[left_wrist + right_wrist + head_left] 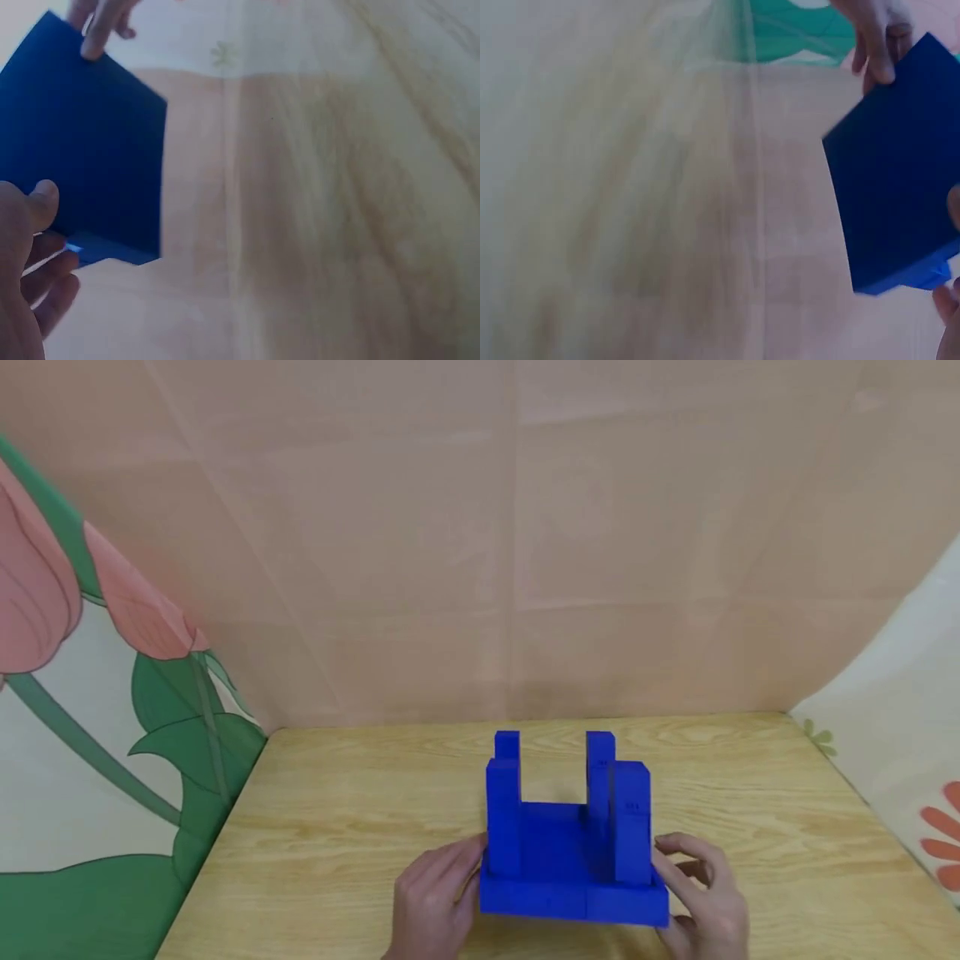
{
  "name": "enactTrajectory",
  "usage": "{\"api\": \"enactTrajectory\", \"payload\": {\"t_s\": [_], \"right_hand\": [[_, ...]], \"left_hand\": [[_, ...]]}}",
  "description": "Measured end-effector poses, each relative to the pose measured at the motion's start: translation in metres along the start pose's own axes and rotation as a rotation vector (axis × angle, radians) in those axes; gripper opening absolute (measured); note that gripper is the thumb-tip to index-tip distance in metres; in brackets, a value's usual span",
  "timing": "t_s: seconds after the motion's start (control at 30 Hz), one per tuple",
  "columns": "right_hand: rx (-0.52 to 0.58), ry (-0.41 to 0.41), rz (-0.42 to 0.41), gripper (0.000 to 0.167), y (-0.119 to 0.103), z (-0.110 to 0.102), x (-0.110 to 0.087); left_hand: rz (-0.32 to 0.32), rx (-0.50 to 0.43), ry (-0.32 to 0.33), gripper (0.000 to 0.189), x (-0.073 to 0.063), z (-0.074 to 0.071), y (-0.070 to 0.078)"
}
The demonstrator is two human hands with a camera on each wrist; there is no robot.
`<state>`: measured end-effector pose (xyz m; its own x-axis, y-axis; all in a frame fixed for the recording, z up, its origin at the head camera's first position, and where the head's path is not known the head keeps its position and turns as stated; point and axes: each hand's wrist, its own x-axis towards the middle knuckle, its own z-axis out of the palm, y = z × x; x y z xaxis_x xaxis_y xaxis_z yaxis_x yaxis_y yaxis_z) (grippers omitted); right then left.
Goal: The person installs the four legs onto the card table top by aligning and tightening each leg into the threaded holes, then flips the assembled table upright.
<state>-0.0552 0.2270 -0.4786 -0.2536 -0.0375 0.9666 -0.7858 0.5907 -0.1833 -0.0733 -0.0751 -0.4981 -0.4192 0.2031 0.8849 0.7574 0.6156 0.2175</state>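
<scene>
A blue box-like frame (555, 900), with a flat base and an upright blue post at each corner, is held above the table in the head view. My left hand (438, 897) grips its left side, and my right hand (705, 893) grips the right side. Both wrist views show the plain flat underside of the blue base (90, 142). The left thumb (45, 202) presses on that underside while the other fingers curl at the edge. In the right wrist view, the right hand (949, 315) is mostly cut off by the frame edge.
Beneath the blue frame lies a light wood-grain table (337, 827). A pinkish-beige cloth wall (510, 543) rises behind it. Cloth printed with tulips and leaves (172, 693) hangs at the left, and pale flower-printed cloth (900, 727) at the right.
</scene>
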Motion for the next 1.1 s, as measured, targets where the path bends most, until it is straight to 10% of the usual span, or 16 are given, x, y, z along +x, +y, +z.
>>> {"api": "enactTrajectory", "payload": {"t_s": [0.1,0.33,0.43,0.53,0.67,0.87,1.1], "right_hand": [[0.032,-0.056,0.030,0.045,0.005,-0.003,-0.002],[-0.012,-0.289,0.414,0.044,-0.005,-0.018,-0.011],[0.062,-0.262,0.507,0.073,-0.011,-0.015,-0.009],[0.209,-0.156,0.584,0.088,-0.014,-0.007,-0.009],[0.229,-0.083,0.683,0.070,-0.016,0.001,-0.005],[0.446,-0.057,0.739,0.051,0.001,0.004,0.008],[0.399,-0.130,0.987,0.043,0.014,0.011,0.022]], "left_hand": [[-0.028,-0.015,-0.060,0.028,0.005,-0.003,0.000],[-0.227,-0.202,-0.242,0.038,0.008,-0.007,0.006],[-0.282,-0.245,-0.268,0.035,0.010,-0.007,0.007],[-0.347,-0.284,-0.269,0.035,0.014,-0.008,0.009],[-0.495,-0.355,-0.267,0.051,0.023,-0.009,0.015],[-0.825,-0.577,-0.232,0.066,0.042,-0.006,0.017],[-0.991,-0.633,-0.151,0.056,0.047,0.005,0.007]]}}
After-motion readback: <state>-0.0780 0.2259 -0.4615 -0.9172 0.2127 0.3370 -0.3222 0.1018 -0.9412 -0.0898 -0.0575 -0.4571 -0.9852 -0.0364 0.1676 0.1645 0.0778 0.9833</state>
